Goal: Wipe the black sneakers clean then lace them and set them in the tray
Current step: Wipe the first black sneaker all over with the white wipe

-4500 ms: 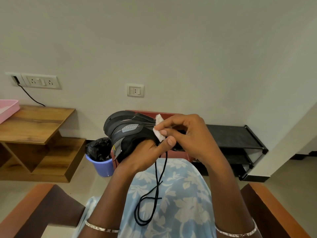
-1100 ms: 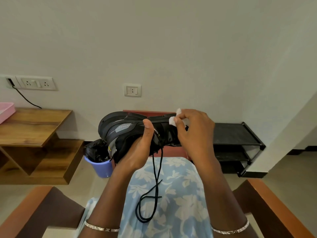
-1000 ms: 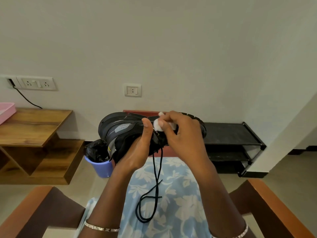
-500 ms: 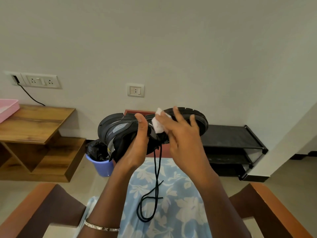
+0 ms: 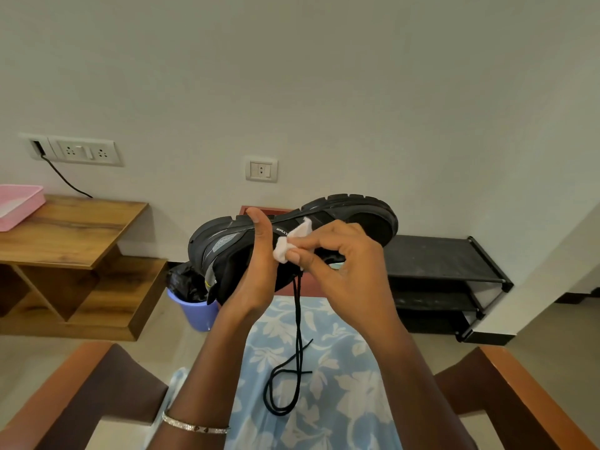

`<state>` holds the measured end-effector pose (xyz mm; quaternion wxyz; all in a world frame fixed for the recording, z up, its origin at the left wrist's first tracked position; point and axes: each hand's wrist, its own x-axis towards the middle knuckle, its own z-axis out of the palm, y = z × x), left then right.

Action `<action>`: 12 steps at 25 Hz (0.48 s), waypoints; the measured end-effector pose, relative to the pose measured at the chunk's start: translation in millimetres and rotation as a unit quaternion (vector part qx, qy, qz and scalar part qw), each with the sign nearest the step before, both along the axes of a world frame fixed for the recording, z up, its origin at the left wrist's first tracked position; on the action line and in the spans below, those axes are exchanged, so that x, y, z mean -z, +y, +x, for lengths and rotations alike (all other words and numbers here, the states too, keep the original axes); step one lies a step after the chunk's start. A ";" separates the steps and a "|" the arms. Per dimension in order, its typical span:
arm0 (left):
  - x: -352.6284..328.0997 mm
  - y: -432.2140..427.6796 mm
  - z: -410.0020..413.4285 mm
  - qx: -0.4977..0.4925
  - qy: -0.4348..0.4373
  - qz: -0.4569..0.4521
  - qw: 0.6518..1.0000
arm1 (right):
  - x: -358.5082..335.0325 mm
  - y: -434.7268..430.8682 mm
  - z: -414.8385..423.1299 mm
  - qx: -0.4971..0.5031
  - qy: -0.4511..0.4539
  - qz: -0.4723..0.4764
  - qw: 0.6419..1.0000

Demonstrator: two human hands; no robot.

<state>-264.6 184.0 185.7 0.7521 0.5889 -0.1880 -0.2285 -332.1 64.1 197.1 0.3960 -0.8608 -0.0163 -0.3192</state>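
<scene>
Left hand (image 5: pixel 256 280) grips the black sneaker (image 5: pixel 357 219) above the lap, well apart from both chair arms (image 5: pixel 519 388). Right hand (image 5: pixel 344 264) pinches a white wipe (image 5: pixel 290 241) against its side; printed lettering illegible.

- black sneaker (image 5: pixel 341 211) aloft on its side, toe right; black lace (image 5: pixel 298 319) dangling loose
- white wipe (image 5: pixel 289 241) pressed to its flank
- pink tray (image 5: pixel 19 203) on table (image 5: pixel 74 228), far left
</scene>
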 end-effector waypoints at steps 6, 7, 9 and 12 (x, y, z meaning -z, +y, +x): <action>0.8 -4.2 1.6 -0.014 -0.012 -0.025 1.000 | 1.5 -14.1 9.1 0.259 0.004 -0.104 0.960; 1.6 -4.8 2.3 -0.012 -0.008 -0.025 1.000 | 2.3 -12.7 9.1 0.235 0.001 -0.093 0.968; 0.7 -3.4 1.0 -0.004 0.006 -0.024 1.000 | 1.0 -6.0 5.1 0.088 0.012 -0.023 0.996; -0.3 -1.6 0.9 -0.023 0.022 -0.019 0.999 | -3.2 -0.7 0.4 -0.038 0.024 0.019 0.999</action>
